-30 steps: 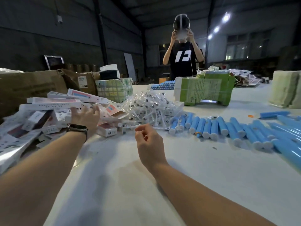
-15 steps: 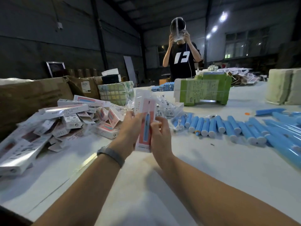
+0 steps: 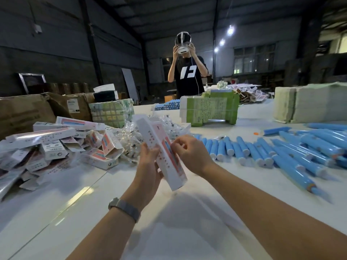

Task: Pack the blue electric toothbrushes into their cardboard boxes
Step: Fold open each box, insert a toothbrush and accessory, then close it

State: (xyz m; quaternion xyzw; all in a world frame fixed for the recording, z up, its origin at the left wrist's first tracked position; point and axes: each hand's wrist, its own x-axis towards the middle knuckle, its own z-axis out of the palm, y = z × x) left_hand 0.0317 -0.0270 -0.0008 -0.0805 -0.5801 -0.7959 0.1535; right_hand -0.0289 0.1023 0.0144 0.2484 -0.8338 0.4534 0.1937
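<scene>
Cardboard box (image 3: 161, 151), white and pink, held tilted above the table (image 3: 187, 231), left hand (image 3: 149, 166) gripping its lower half to steady it while right hand (image 3: 189, 154) pinches its edge, likely to square it open; blue toothbrushes (image 3: 253, 149) lie in rows to the right.

Glossy cardboard box (image 3: 161, 147), smooth table (image 3: 187, 222)

Bare table (image 3: 187, 218) lies open under the forearms. A box pile (image 3: 56, 145) blocks the left, a toothbrush row (image 3: 262, 151) the right, and bagged brush heads (image 3: 131, 136) crowd straight ahead.
</scene>
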